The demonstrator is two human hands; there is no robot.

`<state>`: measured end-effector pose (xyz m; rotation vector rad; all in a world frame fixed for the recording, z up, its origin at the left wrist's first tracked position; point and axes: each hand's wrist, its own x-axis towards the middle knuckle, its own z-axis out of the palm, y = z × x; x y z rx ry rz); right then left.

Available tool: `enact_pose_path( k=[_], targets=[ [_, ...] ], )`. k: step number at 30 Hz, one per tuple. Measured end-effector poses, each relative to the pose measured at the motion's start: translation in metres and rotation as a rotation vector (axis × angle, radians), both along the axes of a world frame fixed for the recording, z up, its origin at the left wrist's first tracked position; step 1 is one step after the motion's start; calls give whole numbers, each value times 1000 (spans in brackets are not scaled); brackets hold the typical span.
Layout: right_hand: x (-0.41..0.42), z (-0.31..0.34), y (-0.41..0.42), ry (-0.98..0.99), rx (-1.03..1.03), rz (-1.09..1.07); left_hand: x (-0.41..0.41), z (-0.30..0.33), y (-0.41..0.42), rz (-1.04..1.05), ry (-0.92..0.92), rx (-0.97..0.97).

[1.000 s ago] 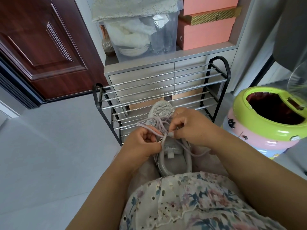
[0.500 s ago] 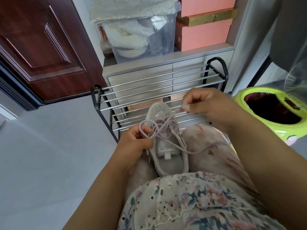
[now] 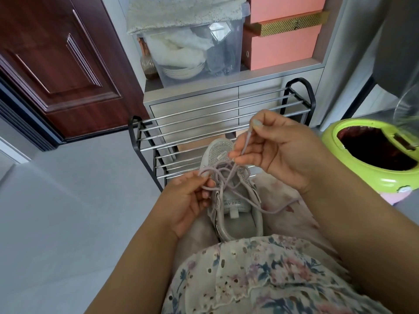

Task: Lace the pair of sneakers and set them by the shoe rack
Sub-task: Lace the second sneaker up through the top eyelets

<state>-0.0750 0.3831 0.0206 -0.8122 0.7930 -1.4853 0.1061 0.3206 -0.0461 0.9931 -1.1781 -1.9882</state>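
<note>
Sneaker point(image 3: 229, 196) tongue label: "DREAM", seen upside down; other txt unreadable.

Our clothing, seen from above

We wear a cream eyelet top point(image 3: 260, 275) printed with pink and blue flowers; our forearms are bare.

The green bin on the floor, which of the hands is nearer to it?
Right. The right hand is beside the green bin, pinching the lace; the left hand is across the sneaker.
</note>
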Motion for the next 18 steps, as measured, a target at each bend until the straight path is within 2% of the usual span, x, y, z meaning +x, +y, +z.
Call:
enact_pose_path(
  k=[3,5,6,9,10,11,12,14,18],
  targets=[
    [-3,0,-1,-26,-52,-82,0,0,-1,37,15,24],
    [-7,0,-1,91,-46,-103,0,0,-2,61,34,36],
    [-7,0,0,286,-28,-98,0,0,-3,70,41,32],
    [-1,-4,1,1360,49,-30,-1,1,-4,107,58,2],
    [2,-8,1,1641,57,34,-1,2,-4,124,63,-4],
    [6,-11,1,1820,59,98,-2,3,-4,141,69,-11],
    [10,-13,1,1910,58,140,-2,3,-4,154,72,-18],
    [12,-13,0,1903,39,150,-2,4,-4,156,69,-28],
    [6,-10,0,1486,-35,181,-2,3,-2,116,-17,-59]
  ],
)
